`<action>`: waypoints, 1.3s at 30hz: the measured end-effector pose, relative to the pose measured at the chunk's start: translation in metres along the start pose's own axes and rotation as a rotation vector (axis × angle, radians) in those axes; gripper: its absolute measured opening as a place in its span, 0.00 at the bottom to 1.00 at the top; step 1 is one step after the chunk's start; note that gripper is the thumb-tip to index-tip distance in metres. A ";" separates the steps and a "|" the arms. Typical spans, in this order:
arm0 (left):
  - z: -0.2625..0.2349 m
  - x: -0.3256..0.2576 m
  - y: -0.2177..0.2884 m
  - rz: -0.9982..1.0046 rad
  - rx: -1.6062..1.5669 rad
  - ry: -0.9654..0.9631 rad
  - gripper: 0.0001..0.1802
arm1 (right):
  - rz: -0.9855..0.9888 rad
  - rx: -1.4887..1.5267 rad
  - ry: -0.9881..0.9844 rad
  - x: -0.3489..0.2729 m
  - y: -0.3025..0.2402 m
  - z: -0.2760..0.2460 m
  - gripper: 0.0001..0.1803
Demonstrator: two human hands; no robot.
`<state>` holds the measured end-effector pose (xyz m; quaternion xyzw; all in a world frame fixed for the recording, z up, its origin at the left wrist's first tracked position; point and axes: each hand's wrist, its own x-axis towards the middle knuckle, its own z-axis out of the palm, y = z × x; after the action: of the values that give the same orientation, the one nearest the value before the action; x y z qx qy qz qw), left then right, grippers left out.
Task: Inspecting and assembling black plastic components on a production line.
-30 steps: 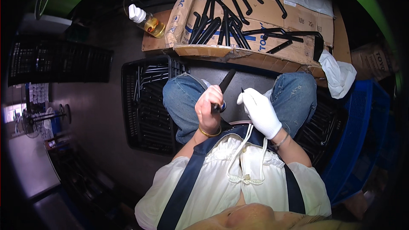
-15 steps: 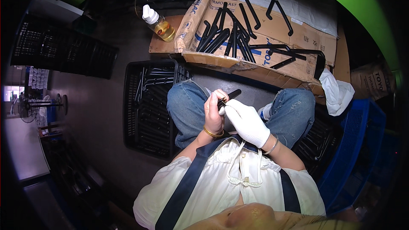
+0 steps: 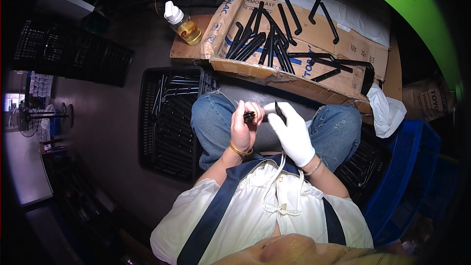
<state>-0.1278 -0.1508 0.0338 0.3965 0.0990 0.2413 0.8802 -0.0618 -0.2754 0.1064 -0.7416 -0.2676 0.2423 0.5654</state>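
Observation:
Between my knees, my bare left hand (image 3: 244, 130) is curled around a dark black part (image 3: 249, 117), whose end shows near the fingertips. Close to its right is my right hand (image 3: 293, 135), in a white knitted glove. It holds a slim black pointed piece (image 3: 279, 111) by the thumb; its lower portion is hidden by the glove. A small gap separates the hands. Beyond them, a low cut-down cardboard box (image 3: 255, 71) bears several black rods with bent ends (image 3: 291, 13), some heaped and some lying singly.
A black crate (image 3: 141, 122) full of black rods stands left of my legs; more rods (image 3: 360, 167) lie beyond my right knee. A bottle of yellow liquid (image 3: 189, 32), a white plastic bag (image 3: 387, 110), blue crates (image 3: 400, 176), stacked black crates (image 3: 73, 54) and a fan (image 3: 30, 118) surround me.
My hands have moved apart from a joint hold on the black part. The right hand has turned and shifted slightly right, with the slim black piece showing at its thumb.

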 end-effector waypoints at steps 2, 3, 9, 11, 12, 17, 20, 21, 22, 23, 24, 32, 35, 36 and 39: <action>-0.003 -0.005 0.002 -0.192 -0.179 0.056 0.27 | -0.034 0.050 -0.004 0.011 -0.003 -0.003 0.14; -0.001 -0.006 0.005 -0.384 -0.357 0.114 0.27 | -0.035 0.047 -0.009 0.014 -0.004 -0.005 0.14; 0.025 -0.012 -0.002 -0.515 -0.244 0.252 0.23 | 0.169 0.107 -0.209 0.022 0.011 -0.007 0.15; 0.027 -0.012 -0.005 -0.544 -0.196 0.272 0.24 | 0.176 0.124 -0.209 0.024 0.017 -0.007 0.15; 0.024 -0.010 -0.007 -0.573 -0.267 0.269 0.25 | 0.290 0.249 -0.195 0.026 0.012 -0.007 0.14; 0.014 0.002 -0.009 -0.687 -0.562 0.079 0.31 | -0.025 0.033 0.034 0.021 0.053 -0.018 0.11; 0.011 0.003 -0.001 -0.676 -0.590 0.072 0.30 | 0.232 0.031 -0.038 0.006 0.045 -0.028 0.10; 0.010 0.004 0.000 -0.683 -0.609 0.064 0.30 | 0.226 0.004 -0.008 0.002 0.048 -0.029 0.10; 0.010 0.004 0.002 -0.685 -0.605 0.063 0.30 | 0.238 0.012 -0.018 -0.002 0.049 -0.030 0.10; 0.009 0.004 0.002 -0.680 -0.607 0.064 0.30 | 0.237 0.009 -0.022 -0.006 0.050 -0.031 0.10; 0.009 0.005 0.002 -0.676 -0.613 0.056 0.30 | 0.297 0.042 -0.051 -0.009 0.051 -0.033 0.10; -0.007 0.013 0.001 -0.562 -0.726 -0.072 0.30 | 0.305 0.023 -0.295 -0.032 0.047 -0.035 0.14; -0.010 0.023 0.016 -0.554 -0.804 -0.174 0.28 | 0.316 -0.050 -0.490 -0.034 0.046 -0.039 0.13; -0.013 0.024 0.017 -0.520 -0.829 -0.249 0.28 | 0.344 -0.032 -0.510 -0.035 0.045 -0.039 0.13; -0.023 0.031 0.015 -0.523 -0.886 -0.415 0.30 | 0.363 -0.005 -0.524 -0.036 0.041 -0.037 0.12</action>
<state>-0.1143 -0.1116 0.0297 -0.0102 -0.0923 -0.0498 0.9944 -0.0589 -0.3347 0.0779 -0.6911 -0.2679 0.5213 0.4230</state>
